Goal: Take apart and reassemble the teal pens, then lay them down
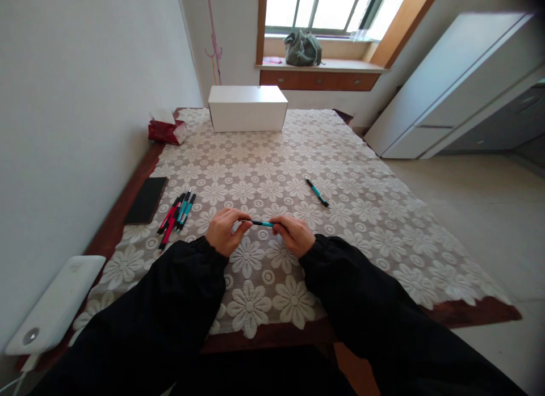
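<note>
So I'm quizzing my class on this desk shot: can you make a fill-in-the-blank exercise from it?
1. Both hands, left hand and right hand, hold one teal ____.
2. The white box stands at the table's ____ end.
3. The pile of pens lies to the person's ____.

Missing words: pen; far; left

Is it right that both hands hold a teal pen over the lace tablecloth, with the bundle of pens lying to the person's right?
Not quite: the bundle of pens lies to the person's left, as the head view shows. Both the left hand and right hand hold the teal pen over the lace tablecloth.
</note>
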The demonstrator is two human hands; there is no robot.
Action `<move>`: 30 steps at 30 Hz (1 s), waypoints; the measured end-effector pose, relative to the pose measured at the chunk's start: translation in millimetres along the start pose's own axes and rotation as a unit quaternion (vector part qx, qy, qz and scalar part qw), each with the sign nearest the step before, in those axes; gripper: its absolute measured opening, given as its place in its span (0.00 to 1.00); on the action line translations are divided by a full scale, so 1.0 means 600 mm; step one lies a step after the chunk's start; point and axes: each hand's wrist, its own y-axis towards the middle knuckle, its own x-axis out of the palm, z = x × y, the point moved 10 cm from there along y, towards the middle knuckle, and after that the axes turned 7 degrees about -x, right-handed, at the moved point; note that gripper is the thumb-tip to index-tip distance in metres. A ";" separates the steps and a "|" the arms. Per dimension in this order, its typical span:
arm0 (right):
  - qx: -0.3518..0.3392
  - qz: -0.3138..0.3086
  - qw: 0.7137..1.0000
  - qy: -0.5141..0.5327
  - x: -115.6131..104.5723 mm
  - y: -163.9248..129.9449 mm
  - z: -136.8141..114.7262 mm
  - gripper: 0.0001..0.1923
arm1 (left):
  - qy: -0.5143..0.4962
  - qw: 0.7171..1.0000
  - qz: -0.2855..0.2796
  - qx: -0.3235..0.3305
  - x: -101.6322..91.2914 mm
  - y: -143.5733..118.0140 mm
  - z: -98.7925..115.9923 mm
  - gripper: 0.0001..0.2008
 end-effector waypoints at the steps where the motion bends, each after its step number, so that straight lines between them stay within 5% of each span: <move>1: 0.001 -0.002 1.000 -0.001 0.000 0.000 0.001 0.10 | -0.008 1.000 0.002 0.005 -0.001 0.000 0.003 0.08; 10: 0.004 0.005 1.000 -0.010 -0.002 0.000 0.002 0.11 | 0.020 0.999 -0.006 -0.028 0.004 0.003 -0.016 0.14; 14: 0.009 0.013 1.000 -0.016 -0.005 0.000 0.003 0.10 | -0.015 1.000 0.002 -0.002 0.000 0.000 -0.004 0.08; 21: 0.000 0.015 1.000 -0.013 -0.007 0.002 -0.003 0.10 | 0.014 0.999 -0.014 -0.026 0.004 0.002 -0.011 0.14; 25: 0.003 0.011 1.000 -0.014 -0.005 0.000 0.001 0.10 | -0.015 1.000 -0.011 -0.001 0.003 0.001 0.000 0.07; 30: 0.005 0.010 1.000 -0.015 -0.004 0.000 0.002 0.10 | -0.010 1.000 0.003 -0.023 -0.001 0.002 -0.008 0.09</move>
